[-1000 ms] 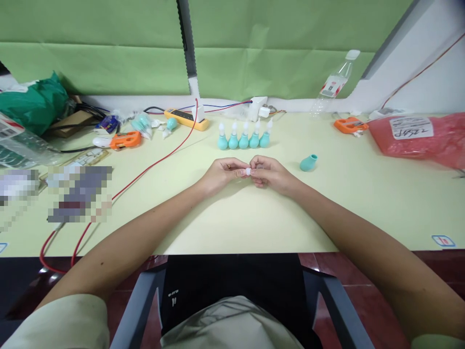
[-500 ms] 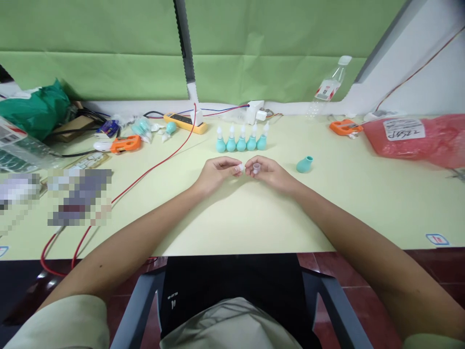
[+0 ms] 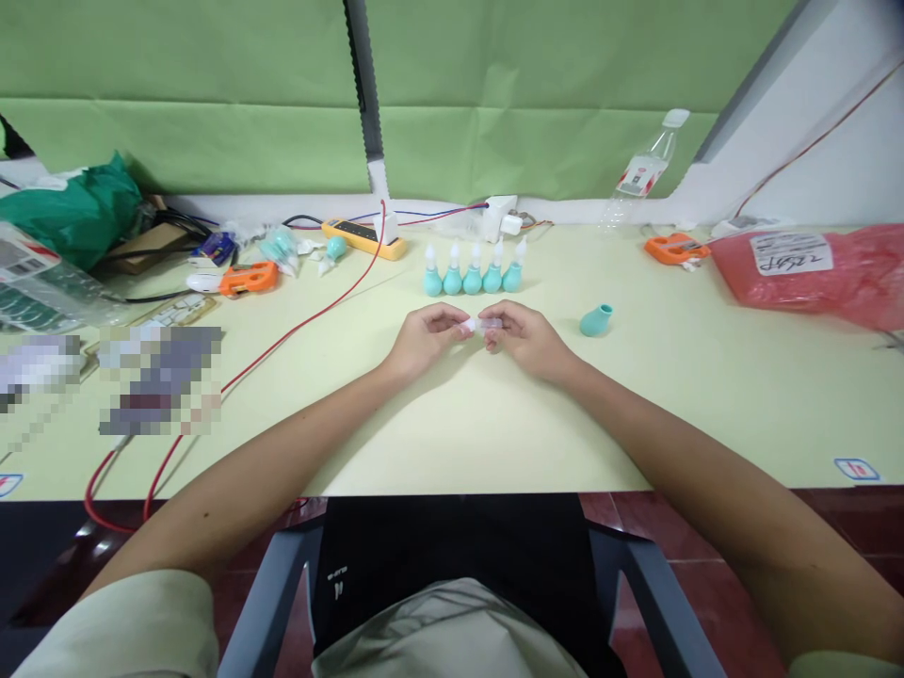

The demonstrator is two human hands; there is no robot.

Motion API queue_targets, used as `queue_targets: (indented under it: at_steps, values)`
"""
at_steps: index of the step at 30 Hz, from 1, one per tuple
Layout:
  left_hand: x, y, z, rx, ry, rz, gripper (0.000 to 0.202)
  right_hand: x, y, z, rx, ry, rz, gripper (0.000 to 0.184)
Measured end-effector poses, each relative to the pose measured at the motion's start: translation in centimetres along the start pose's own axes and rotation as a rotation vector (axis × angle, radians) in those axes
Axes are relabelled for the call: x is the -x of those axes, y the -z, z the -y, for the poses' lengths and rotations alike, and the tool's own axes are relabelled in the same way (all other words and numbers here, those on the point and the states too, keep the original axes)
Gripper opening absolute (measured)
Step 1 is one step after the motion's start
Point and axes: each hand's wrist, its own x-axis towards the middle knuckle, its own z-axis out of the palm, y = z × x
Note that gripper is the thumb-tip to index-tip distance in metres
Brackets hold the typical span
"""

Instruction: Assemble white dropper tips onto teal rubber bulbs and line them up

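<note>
Close together above the middle of the table, my two hands bring small parts end to end. My left hand (image 3: 426, 341) pinches a small white plastic piece (image 3: 469, 325) between thumb and fingers. A clear plastic nozzle (image 3: 491, 324) lies sideways in the fingers of my right hand (image 3: 531, 341), its end at the white piece. Whether the two are joined I cannot tell. Just beyond the hands stands a row of several teal rubber bulbs (image 3: 473, 281) with clear nozzles on top. One teal bulb without a nozzle (image 3: 596, 321) lies on its side to the right.
A red cable (image 3: 300, 325) crosses the table on the left. Orange tools (image 3: 249, 280), a yellow multimeter (image 3: 363, 238) and a green bag (image 3: 77, 212) sit at the left back. To the right are a plastic bottle (image 3: 646, 169), another orange tool (image 3: 676, 249) and a red package (image 3: 819, 282).
The clear nozzle has turned from its open end facing me to lying sideways, and it now meets the white piece. My right fingers have closed in toward the left hand.
</note>
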Motion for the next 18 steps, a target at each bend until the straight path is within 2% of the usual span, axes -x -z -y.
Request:
queue_targets:
  at_steps: [4, 8, 13, 18]
  values:
    - [-0.15, 0.15, 0.21, 0.011, -0.012, 0.026, 0.043, 0.00, -0.32, 0.10, -0.081, -0.032, -0.037, 0.026]
    - [-0.24, 0.15, 0.34, 0.043, -0.011, 0.057, 0.045, 0.02, -0.31, -0.05, 0.001, 0.082, -0.037, 0.023]
    - [-0.19, 0.19, 0.32, 0.044, 0.058, 0.142, 0.045, -0.09, 0.06, -0.50, 0.065, 0.185, -0.021, 0.014]
    - [0.12, 0.24, 0.39, 0.012, 0.013, 0.176, 0.036, 0.05, 0.32, -0.38, 0.110, 0.238, 0.004, 0.012]
